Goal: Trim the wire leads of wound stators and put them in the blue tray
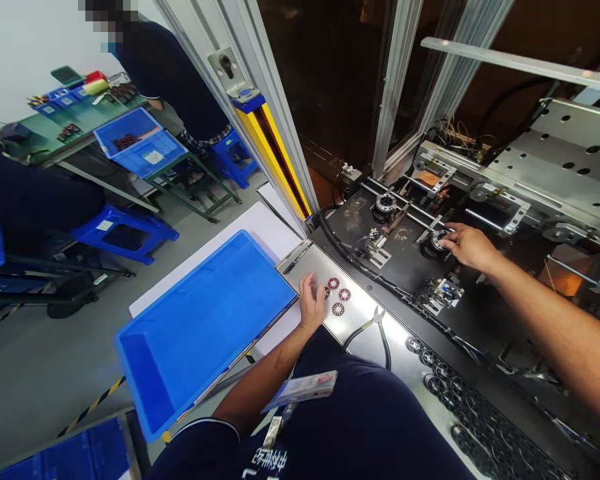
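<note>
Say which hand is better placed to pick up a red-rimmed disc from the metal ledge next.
Left, I'd judge: the left hand is close beside the red-rimmed discs, while the right hand is out at a round fixture on the black machine bed.

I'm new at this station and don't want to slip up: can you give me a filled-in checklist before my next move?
1. Right hand at the round black-and-silver part on the flat black machine plate: ok, touching it.
2. Part fully seated: cannot tell, the hand partly covers it.
3. Left hand off the plate: ok, over the shiny steel ledge.
4. Left hand gripping one of the small slotted red-and-brown discs: cannot tell.
5. Dark-handled metal pliers put away: not ok, loose on the ledge, handles spread.
</note>
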Demonstrator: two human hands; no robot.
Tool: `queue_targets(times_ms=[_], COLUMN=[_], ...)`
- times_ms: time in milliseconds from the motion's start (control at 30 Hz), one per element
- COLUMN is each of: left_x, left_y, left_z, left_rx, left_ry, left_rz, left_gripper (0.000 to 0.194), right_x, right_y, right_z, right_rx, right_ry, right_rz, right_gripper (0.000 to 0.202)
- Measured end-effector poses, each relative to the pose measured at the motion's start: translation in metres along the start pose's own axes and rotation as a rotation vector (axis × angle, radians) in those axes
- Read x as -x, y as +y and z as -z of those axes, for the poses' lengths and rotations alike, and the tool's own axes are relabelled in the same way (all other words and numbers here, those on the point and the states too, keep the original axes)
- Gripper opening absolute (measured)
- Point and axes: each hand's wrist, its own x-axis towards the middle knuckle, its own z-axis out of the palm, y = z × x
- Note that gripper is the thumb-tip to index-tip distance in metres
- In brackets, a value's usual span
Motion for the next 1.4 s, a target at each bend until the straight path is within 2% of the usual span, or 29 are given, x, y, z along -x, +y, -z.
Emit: queue_targets(times_ms=[100, 233, 300, 400, 467, 533, 600, 667, 733, 833, 900, 967, 1067, 1167, 1267, 1400], left_x=[-0.001, 0.005, 0.011, 0.020, 0.026, 0.032, 0.038, 0.042, 0.045, 0.049, 0.052, 0.055, 0.058, 0.059, 0.062, 0.071], left_y=[0.005, 0.014, 0.023, 0.045, 0.063, 0.080, 0.092, 0.098, 0.101, 0.102, 0.105, 0.110, 0.120, 0.126, 0.126, 0.126], left_z=[0.013, 0.042, 0.051, 0.053, 0.049, 0.044, 0.044, 0.046, 0.049, 0.047, 0.041, 0.034, 0.027, 0.025, 0.025, 0.020], left_rx=[0.006, 0.021, 0.034, 0.069, 0.097, 0.123, 0.145, 0.165, 0.183, 0.207, 0.224, 0.245, 0.282, 0.319, 0.355, 0.448], left_ry=[0.030, 0.055, 0.049, -0.002, -0.067, -0.143, -0.216, -0.272, -0.312, -0.368, -0.421, -0.482, -0.578, -0.673, -0.784, -0.977], left_rz=[-0.009, -0.042, -0.070, -0.140, -0.198, -0.250, -0.290, -0.313, -0.319, -0.301, -0.284, -0.268, -0.235, -0.171, -0.044, 0.232], left_gripper=[0.047, 0.048, 0.048, 0.047, 0.046, 0.044, 0.040, 0.036, 0.033, 0.028, 0.027, 0.027, 0.028, 0.027, 0.028, 0.040], right_x=[0.018, 0.044, 0.047, 0.040, 0.037, 0.047, 0.076, 0.126, 0.187, 0.269, 0.305, 0.324, 0.330, 0.325, 0.313, 0.287], right_y=[-0.005, -0.012, -0.017, -0.028, -0.039, -0.055, -0.076, -0.100, -0.124, -0.153, -0.163, -0.169, -0.173, -0.176, -0.180, -0.196], right_z=[0.012, 0.023, 0.025, 0.030, 0.041, 0.056, 0.071, 0.077, 0.066, 0.023, -0.011, -0.037, -0.059, -0.065, -0.064, -0.049], right_rx=[0.045, 0.083, 0.105, 0.135, 0.143, 0.144, 0.142, 0.136, 0.120, 0.095, 0.118, 0.137, 0.116, 0.048, -0.052, -0.241], right_ry=[-0.029, -0.099, -0.123, -0.113, -0.075, 0.009, 0.141, 0.283, 0.368, 0.290, 0.263, 0.247, 0.214, 0.190, 0.202, 0.287], right_rz=[0.039, 0.128, 0.147, 0.147, 0.144, 0.147, 0.153, 0.158, 0.170, 0.195, 0.139, 0.070, 0.007, -0.003, 0.014, 0.057], right_gripper=[0.027, 0.032, 0.033, 0.030, 0.028, 0.035, 0.044, 0.050, 0.044, 0.020, 0.017, 0.020, 0.017, 0.014, 0.013, 0.004])
